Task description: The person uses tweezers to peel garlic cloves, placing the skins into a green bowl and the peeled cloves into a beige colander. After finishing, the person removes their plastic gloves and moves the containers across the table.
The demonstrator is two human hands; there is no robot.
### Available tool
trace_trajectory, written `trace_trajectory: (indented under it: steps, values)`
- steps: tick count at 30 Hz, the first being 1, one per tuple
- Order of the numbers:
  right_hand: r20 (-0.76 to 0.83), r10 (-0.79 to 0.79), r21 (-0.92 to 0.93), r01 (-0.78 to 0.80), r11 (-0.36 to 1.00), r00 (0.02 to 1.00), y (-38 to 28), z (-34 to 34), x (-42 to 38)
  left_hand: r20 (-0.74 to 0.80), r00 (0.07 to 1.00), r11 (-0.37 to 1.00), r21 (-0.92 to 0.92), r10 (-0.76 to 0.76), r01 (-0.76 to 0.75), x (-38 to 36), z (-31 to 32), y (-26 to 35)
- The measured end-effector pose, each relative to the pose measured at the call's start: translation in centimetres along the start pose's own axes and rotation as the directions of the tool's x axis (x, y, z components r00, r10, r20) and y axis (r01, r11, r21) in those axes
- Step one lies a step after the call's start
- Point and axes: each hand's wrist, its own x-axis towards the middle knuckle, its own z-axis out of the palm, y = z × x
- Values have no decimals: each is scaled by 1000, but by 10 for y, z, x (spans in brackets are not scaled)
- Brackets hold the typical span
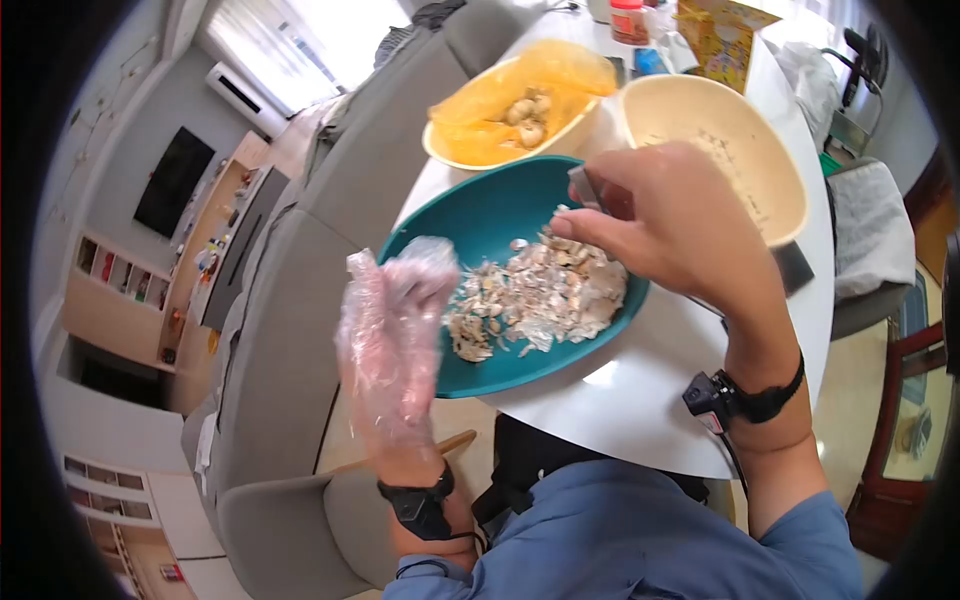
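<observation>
A teal bowl point(480, 225) on the white table holds a heap of garlic skins and small pieces point(560, 290). My left hand point(400, 340), covered by a clear plastic glove, is at the bowl's left edge; its fingers are blurred, and whether they hold anything cannot be made out. Over the bowl's right side is my right hand point(670, 215), bare, its fingers closed on a small metal blade point(586, 189). The blade's handle is hidden in the palm.
Behind the teal bowl, a cream bowl point(440, 150) holds a yellow bag point(475, 110) with garlic bulbs point(530, 118). Another cream bowl point(780, 165) with scattered bits stands to the right. A red-lidded jar point(629, 22) and yellow packaging point(718, 42) are farther back. Grey chair point(275, 530) at lower left.
</observation>
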Motion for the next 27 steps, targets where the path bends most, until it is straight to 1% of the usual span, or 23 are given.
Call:
trace_trajectory:
  steps: [1,2,3,4,5,6,7,8,9,11,12,15,16,17,18,19,20,21,22,23,24,26,27]
  values:
    - [9,22,10,-22,1000,1000,-6,2,2,7,999,986,-162,-45,46,4,-4,-3]
    - [-9,12,17,-12,1000,1000,-12,7,1,4,1000,988,-153,-23,24,6,-2,-3]
    - [-16,-4,24,5,1000,1000,-19,14,-1,23,997,967,-244,-69,73,7,0,-5]
    - [-31,-69,85,72,994,997,-26,20,-2,48,992,934,-334,-116,125,8,3,-7]
    - [-49,-134,142,140,980,990,-32,27,-4,47,994,936,-333,-101,111,9,7,-8]
    - [-54,-225,159,231,960,973,-37,33,-7,74,993,915,-387,-94,116,9,13,-8]
    - [-55,-237,158,243,957,970,-42,38,-11,101,991,890,-439,-87,123,11,16,-10]
    - [-12,-296,178,294,939,955,-50,42,-15,133,989,932,-345,-71,114,17,18,-11]
    - [31,-354,197,341,919,935,-56,46,-18,133,989,932,-347,-62,105,19,20,-12]
    - [-8,-361,218,354,909,933,-67,56,-25,197,980,970,-237,-12,59,23,24,-13]
    - [-47,-358,241,358,902,933,-71,61,-28,204,979,993,-115,21,3,20,29,-14]
    - [-58,-314,217,319,922,948,-75,70,-32,185,980,996,-66,70,-58,14,35,-20]
    - [-13,-330,235,323,917,944,-70,73,-33,206,976,996,-68,64,-51,12,37,-21]
    - [-28,-318,218,316,923,948,-65,76,-33,219,974,998,-12,65,-64,10,39,-22]
    - [12,-339,216,328,920,941,-62,79,-33,234,970,996,45,63,-76,9,41,-22]
    - [49,-355,214,338,917,933,-60,79,-33,265,963,997,47,51,-65,8,44,-22]
    - [26,-379,237,363,901,925,-61,78,-33,240,970,996,65,37,-54,8,47,-21]
    - [5,-352,216,343,914,936,-61,79,-33,217,976,996,83,20,-39,8,50,-21]
    - [40,-429,251,407,878,902,-62,80,-34,209,978,994,102,20,-43,8,51,-20]
    - [74,-503,288,465,837,861,-63,81,-34,219,975,997,66,34,-50,8,50,-22]
    - [61,-472,264,441,857,880,-65,81,-34,186,982,999,33,29,-36,9,44,-26]
    - [143,-603,302,545,782,785,-70,83,-36,123,992,1000,3,13,-13,10,41,-28]
    - [131,-564,281,515,810,815,-73,86,-37,93,996,1000,5,5,-6,11,40,-28]
